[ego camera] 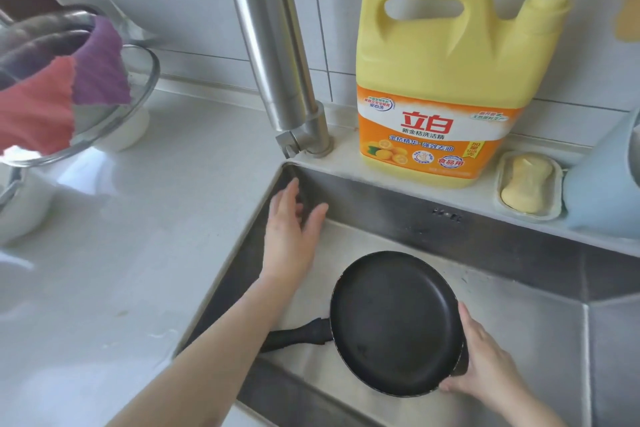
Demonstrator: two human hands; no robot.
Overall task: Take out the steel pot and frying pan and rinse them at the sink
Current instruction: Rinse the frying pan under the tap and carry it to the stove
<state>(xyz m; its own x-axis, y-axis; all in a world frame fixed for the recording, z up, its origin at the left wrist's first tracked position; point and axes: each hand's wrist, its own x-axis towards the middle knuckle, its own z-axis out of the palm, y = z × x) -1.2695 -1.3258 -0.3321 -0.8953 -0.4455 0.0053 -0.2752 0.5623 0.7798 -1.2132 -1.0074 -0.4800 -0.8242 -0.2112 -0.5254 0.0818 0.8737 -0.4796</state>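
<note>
Frying pan (394,322) in sink (519,340); faucet (277,56) behind, detergent jug (446,80) to its right.

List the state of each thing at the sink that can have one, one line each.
Black round frying pan: over the steel sink, tilted, inside empty.
Right hand: grips the pan's rim.
Left hand: open, reaching toward the sink's back corner.
Steel faucet: no water visible.
Yellow detergent jug: upright, pump fitted.
Yellow soap bar: lying in its dish.

Head view, close, looking steeply down into sink (519,274).
</note>
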